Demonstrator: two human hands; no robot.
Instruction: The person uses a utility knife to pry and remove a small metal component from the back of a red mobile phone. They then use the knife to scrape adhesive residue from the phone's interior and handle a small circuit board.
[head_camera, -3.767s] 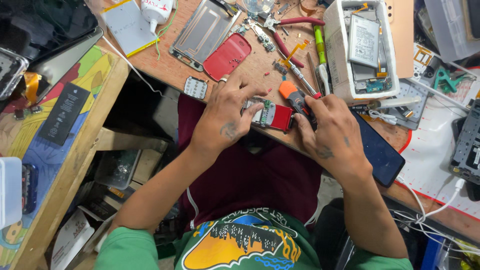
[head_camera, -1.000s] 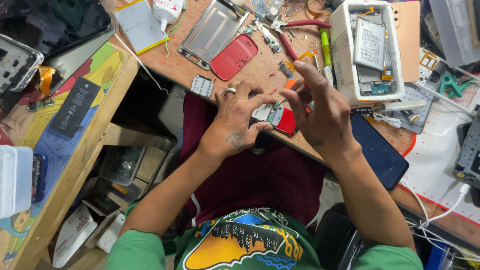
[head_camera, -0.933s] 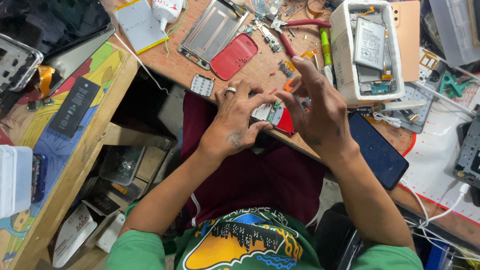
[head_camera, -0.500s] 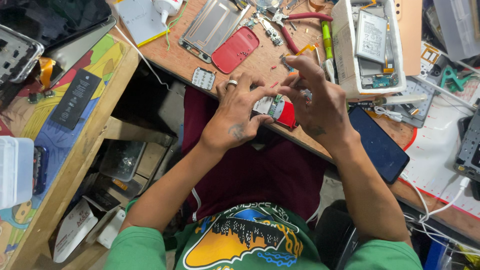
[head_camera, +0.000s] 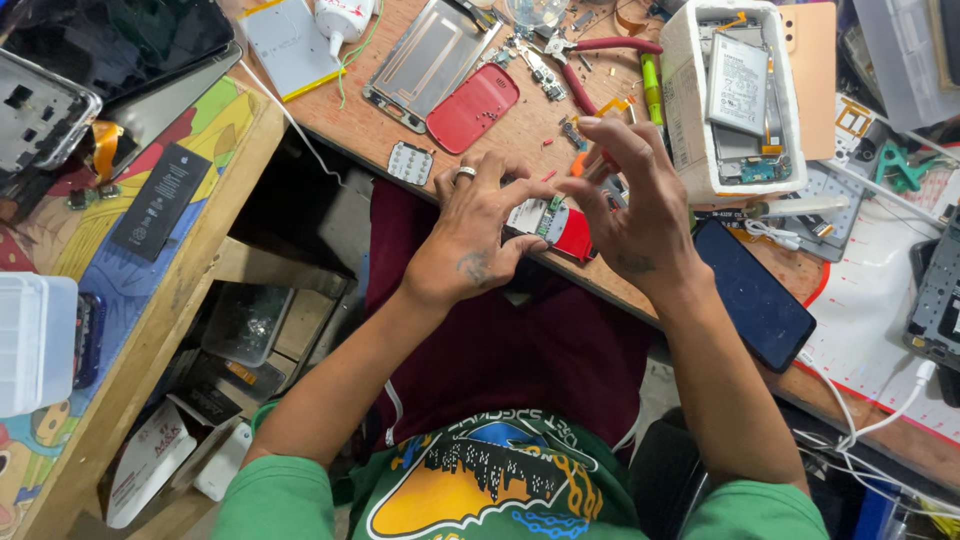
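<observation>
At the near edge of a cluttered wooden workbench (head_camera: 620, 300), a person works on a small red phone (head_camera: 560, 226) stripped of its back, its circuit board exposed. The left hand (head_camera: 475, 245) pins the phone down from the left, fingers curled over it and a ring showing on one of them; the right hand (head_camera: 630, 215) arches over its right end, thumb and first fingers pinched close at something too small to make out, the other fingers splayed upward. The phone lies right at the table's lip, above the person's lap, and that looks the main hazard: a slip of the left hand could tip it off the edge. Loose screws and bits are scattered just beyond the hands, near red-handled pliers (head_camera: 590, 60), and a careless sweep of the wrist could send them into the open gap below the bench. The phone's red back cover (head_camera: 472, 107) and a grey keypad piece (head_camera: 410, 162) sit apart to the left, easily mislaid among the mess. A dark smartphone (head_camera: 755, 295) rests under the right forearm, screen up, where pressure or a dropped tool might scratch it. A white tray (head_camera: 685, 110) holding another opened phone stands close behind the right hand, within knocking reach.
</observation>
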